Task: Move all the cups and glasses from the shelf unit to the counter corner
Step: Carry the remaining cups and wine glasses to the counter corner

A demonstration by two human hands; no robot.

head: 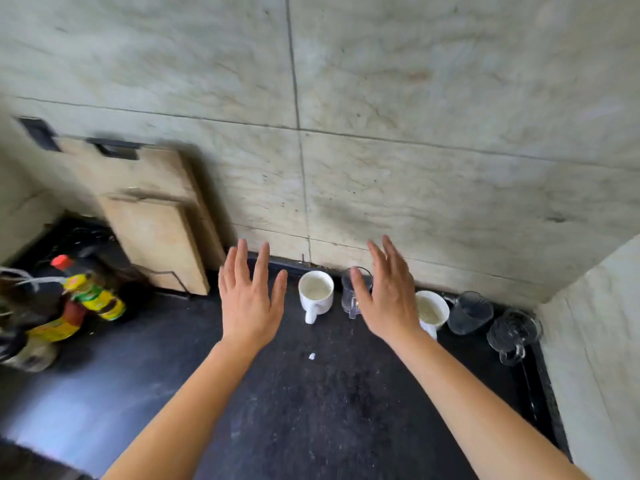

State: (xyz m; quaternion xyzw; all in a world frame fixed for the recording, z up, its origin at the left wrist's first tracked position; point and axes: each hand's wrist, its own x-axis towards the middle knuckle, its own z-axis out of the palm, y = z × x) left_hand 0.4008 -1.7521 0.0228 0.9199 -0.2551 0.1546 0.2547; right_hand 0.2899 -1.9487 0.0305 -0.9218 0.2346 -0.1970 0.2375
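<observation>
Cups [316, 293] and glasses [470, 311] lined along worktop [311, 410] back edge, 12 to 3 o'clock; left hand [247, 306], right hand [389, 303] near them, fingers [260, 261] straight, spread, holding nothing.

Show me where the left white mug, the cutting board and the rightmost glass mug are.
left white mug [316, 289]: head view, its pale inside.
cutting board [156, 242]: head view, its front face.
rightmost glass mug [514, 331]: head view, its clear wall.

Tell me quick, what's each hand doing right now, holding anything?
Left hand: open, holding nothing.
Right hand: open, holding nothing; it partly covers the clear glass handled mug from view, not gripping it.
</observation>
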